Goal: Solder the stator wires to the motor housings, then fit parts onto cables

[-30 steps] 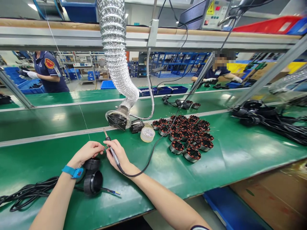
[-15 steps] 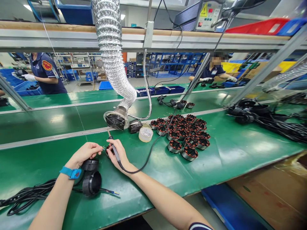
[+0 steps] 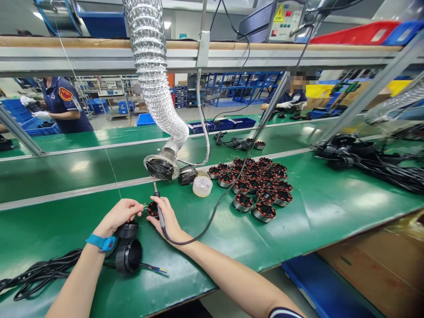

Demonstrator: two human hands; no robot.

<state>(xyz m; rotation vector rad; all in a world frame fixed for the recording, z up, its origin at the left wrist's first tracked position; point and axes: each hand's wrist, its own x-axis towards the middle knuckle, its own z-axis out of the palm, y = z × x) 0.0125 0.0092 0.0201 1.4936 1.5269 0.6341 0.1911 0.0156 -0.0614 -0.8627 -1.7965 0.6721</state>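
My left hand [image 3: 125, 213] pinches thin wire ends [image 3: 145, 206] beside a copper-wound motor stator [image 3: 153, 210]. My right hand [image 3: 167, 217] grips a soldering iron [image 3: 160, 211], its tip pointing up and away from me, while the fingers also rest at the stator's right side. The iron's black cable runs over my right forearm and up to the right. Just below my left hand are two black round housings [image 3: 129, 256], one behind the other. A black cable with stripped coloured ends [image 3: 155, 268] sticks out to their right.
Several stators [image 3: 253, 183] stand grouped on the green bench, right of a tape roll [image 3: 202, 186] and a dark block [image 3: 188, 175]. A fume extractor [image 3: 161, 165] hangs beyond my hands. Coiled black cables [image 3: 43, 269] lie left. Two co-workers [image 3: 66, 104] stand across the bench.
The view has shifted slightly. My right hand has turned a little and opened away from the stator, showing more of its ring. My left hand still pinches at the wires.
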